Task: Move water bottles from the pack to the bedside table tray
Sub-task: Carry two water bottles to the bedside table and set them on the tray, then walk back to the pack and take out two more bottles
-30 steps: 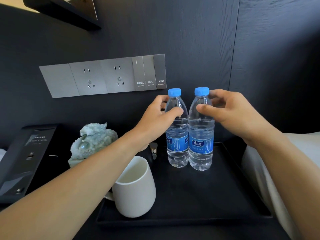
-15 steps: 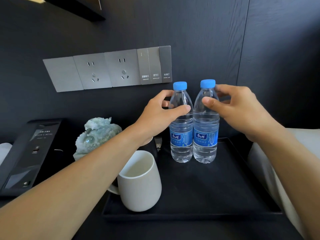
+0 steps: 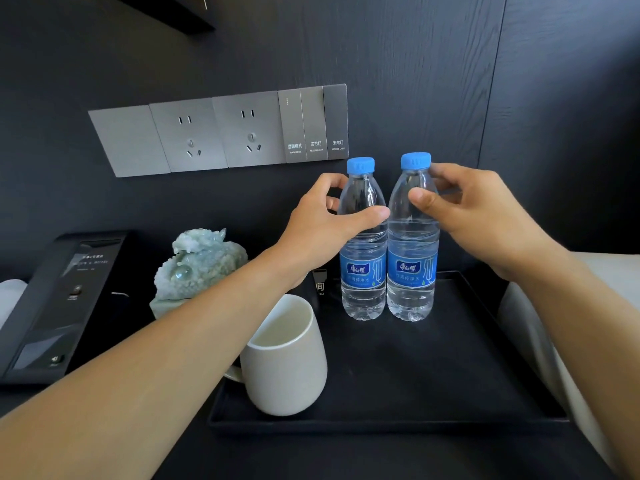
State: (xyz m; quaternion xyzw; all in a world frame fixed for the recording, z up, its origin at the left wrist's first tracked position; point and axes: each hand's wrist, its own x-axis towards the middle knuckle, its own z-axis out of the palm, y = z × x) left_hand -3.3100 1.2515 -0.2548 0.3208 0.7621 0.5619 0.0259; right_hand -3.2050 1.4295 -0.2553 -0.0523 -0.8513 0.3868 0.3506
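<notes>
Two clear water bottles with blue caps and blue labels stand upright side by side at the back of the black tray. My left hand grips the upper part of the left bottle, thumb in front. The right bottle touches the left one, and my right hand holds its shoulder between thumb and fingers. Both bottle bases rest on the tray floor. The pack is not in view.
A white mug stands on the tray's front left. A pale green carved stone ornament sits left of the tray, a black phone console further left. Sockets and switches are on the dark wall; a pale bed edge lies right.
The bottles and both hands keep the same grip and place on the tray. Only the view has shifted slightly downward and closer.
</notes>
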